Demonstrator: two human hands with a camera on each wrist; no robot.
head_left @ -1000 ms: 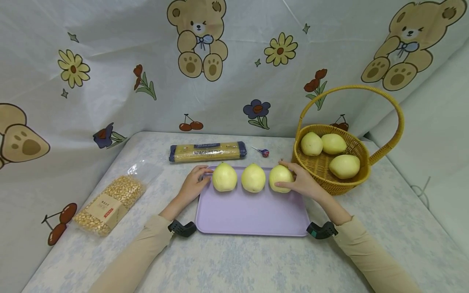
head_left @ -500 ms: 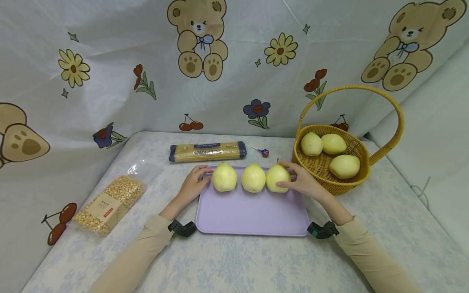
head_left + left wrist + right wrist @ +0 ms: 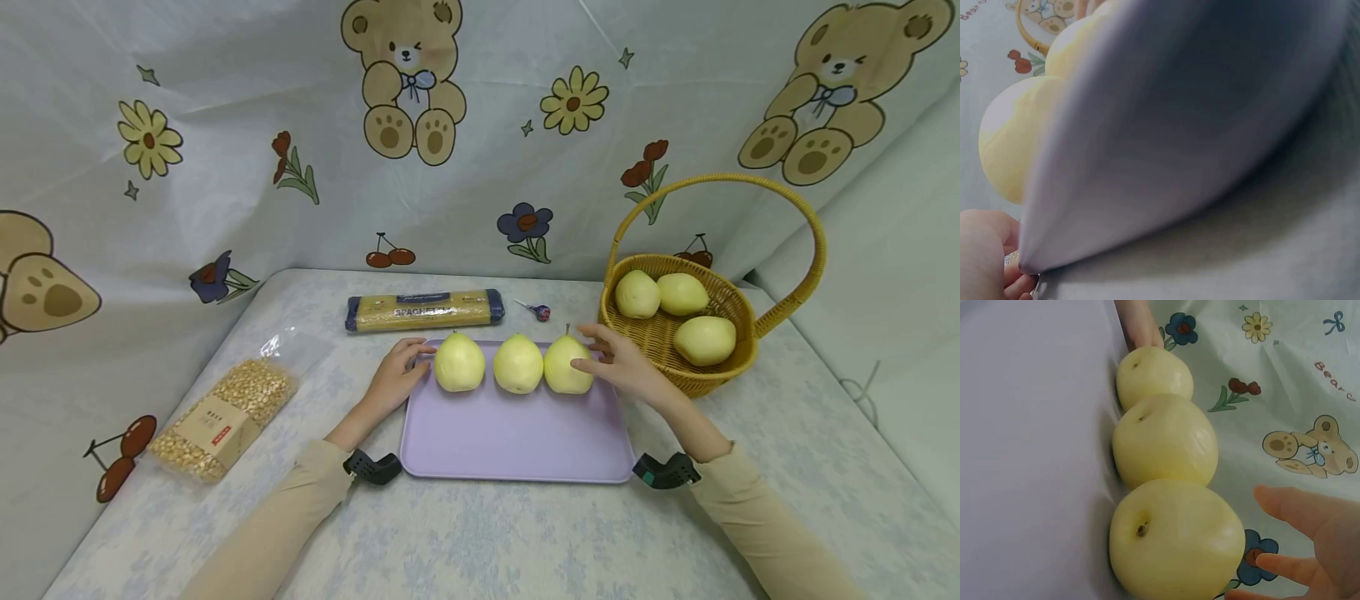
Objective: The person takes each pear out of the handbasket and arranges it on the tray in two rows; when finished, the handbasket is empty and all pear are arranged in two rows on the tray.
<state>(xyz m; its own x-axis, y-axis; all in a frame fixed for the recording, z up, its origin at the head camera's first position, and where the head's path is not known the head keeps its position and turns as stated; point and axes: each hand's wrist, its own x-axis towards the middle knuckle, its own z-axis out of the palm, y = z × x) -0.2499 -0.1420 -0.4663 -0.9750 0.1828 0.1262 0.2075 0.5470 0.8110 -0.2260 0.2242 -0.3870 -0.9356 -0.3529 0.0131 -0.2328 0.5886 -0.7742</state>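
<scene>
Three pale yellow pears stand in a row along the back of a lilac tray [image 3: 517, 442]: a left pear [image 3: 460, 367], a middle pear [image 3: 518, 367] and a right pear [image 3: 566, 371]. At the tray's back left corner my left hand [image 3: 397, 371] holds the rim; the left wrist view shows its thumb and fingers at either side of the corner. My right hand [image 3: 630, 367] is beside the right pear, fingers spread and holding nothing. In the right wrist view its fingers [image 3: 1288, 506] stand apart from the nearest pear [image 3: 1175, 547].
A yellow wicker basket [image 3: 660, 367] with a tall handle and three pears stands right of the tray. Behind the tray lie a spaghetti pack [image 3: 425, 312] and a lollipop [image 3: 542, 313]. A clear bag of yellow kernels [image 3: 225, 421] lies at the left.
The right pear moved slightly left, up to the middle pear. My right hand then let go of it and drew back a little to the right. My left hand stayed at the corner.
</scene>
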